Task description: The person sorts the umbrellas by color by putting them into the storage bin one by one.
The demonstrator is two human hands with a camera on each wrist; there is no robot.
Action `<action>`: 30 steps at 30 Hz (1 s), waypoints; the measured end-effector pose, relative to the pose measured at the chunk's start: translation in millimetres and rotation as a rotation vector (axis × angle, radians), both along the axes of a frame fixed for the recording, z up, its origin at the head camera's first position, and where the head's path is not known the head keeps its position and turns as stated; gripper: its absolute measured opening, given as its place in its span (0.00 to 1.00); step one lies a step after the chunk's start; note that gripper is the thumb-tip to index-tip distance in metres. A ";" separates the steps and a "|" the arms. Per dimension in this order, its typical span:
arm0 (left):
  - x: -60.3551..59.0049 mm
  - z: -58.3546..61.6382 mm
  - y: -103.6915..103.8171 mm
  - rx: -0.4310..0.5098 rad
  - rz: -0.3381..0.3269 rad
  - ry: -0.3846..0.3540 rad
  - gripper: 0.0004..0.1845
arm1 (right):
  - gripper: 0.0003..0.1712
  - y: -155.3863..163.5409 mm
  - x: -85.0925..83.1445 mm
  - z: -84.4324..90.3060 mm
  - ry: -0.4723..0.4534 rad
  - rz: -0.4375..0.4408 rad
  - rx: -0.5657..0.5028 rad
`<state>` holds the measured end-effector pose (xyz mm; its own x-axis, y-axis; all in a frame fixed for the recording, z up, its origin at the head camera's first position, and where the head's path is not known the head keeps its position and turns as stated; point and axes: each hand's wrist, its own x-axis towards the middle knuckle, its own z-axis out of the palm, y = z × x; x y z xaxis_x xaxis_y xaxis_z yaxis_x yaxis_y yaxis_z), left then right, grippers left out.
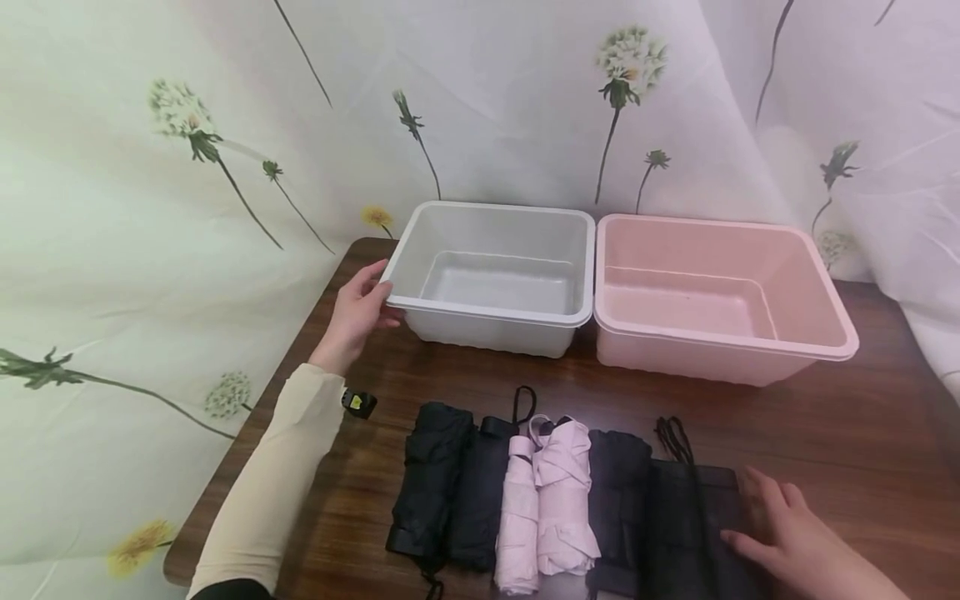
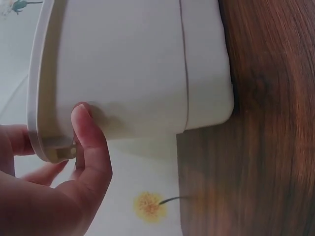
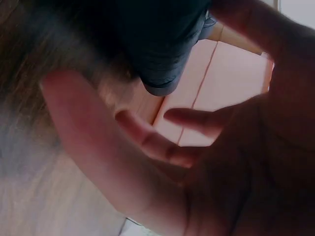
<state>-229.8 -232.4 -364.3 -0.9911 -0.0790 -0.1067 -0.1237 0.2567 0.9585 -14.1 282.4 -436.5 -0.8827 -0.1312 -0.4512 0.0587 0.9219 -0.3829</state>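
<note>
My left hand (image 1: pixel 358 312) pinches the left rim of an empty white plastic bin (image 1: pixel 491 329). In the left wrist view the fingers (image 2: pixel 93 142) curl round the bin's rim at a corner. Folded umbrellas lie side by side in front: a black one (image 1: pixel 431 479), a dark one (image 1: pixel 480 496), a slim pink one (image 1: pixel 517 525), a thicker pink one (image 1: pixel 564 500), a dark one (image 1: pixel 618 508) and a wide black one (image 1: pixel 675 525). At the wide one's right edge my right hand (image 1: pixel 802 542) hovers with fingers spread; contact cannot be told.
An empty pink bin (image 1: pixel 697 346) stands right against the white one. Both are at the back of a dark wooden table (image 1: pixel 885 433). A flower-printed cloth (image 1: pixel 495 100) hangs behind and to the left. A small black device (image 1: pixel 360 404) sits at the left wrist.
</note>
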 end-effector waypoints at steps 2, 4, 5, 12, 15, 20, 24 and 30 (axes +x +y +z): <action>0.6 -1.0 0.1 -0.024 -0.008 0.011 0.24 | 0.57 -2.1 1.0 -0.5 -0.034 0.015 -0.007; 0.9 -2.0 -0.4 -0.033 -0.010 0.016 0.24 | 0.56 -3.9 1.6 -0.2 -0.059 0.031 -0.011; 1.0 -2.4 -0.8 -0.035 -0.012 0.016 0.24 | 0.56 -5.0 1.8 0.2 -0.059 0.039 -0.014; 0.1 -4.0 -4.5 -0.007 -0.032 -0.003 0.25 | 0.55 -14.3 2.2 4.8 -0.052 0.075 -0.027; 0.4 -3.2 -5.3 0.005 -0.038 -0.009 0.25 | 0.57 -21.7 1.2 3.9 -0.092 0.055 -0.042; 0.5 -3.5 -5.6 0.032 -0.046 -0.012 0.25 | 0.61 -31.1 -1.7 3.1 -0.180 -0.026 -0.023; 0.6 -4.2 -5.4 0.079 -0.051 -0.017 0.25 | 0.61 -32.8 -7.3 4.7 -0.199 -0.043 0.043; 0.1 -6.1 -3.1 0.110 -0.051 -0.027 0.25 | 0.56 -17.0 -14.2 1.3 -0.011 -0.001 0.153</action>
<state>-229.6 -235.5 -370.4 -0.9902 -0.0154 -0.1388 -0.1395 0.1571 0.9777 -28.3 265.4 -435.3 -0.8778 -0.0590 -0.4754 0.0634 0.9694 -0.2372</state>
